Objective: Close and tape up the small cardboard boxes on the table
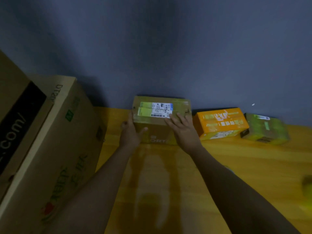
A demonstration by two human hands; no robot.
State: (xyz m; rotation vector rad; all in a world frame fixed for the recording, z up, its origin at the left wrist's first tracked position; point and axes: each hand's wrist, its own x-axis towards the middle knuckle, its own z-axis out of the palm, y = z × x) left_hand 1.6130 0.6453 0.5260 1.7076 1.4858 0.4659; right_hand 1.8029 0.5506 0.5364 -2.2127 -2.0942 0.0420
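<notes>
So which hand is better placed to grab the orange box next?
Probably the right hand: it rests on the labelled box, nearest the orange box. The left hand is opposite.

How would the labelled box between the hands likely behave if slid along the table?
The labelled box looks stiff and flat-bottomed, so it should slide, not roll. Its glossy tape may feel slippery under the right hand. The left hand steadies its side, so tipping seems unlikely.
</notes>
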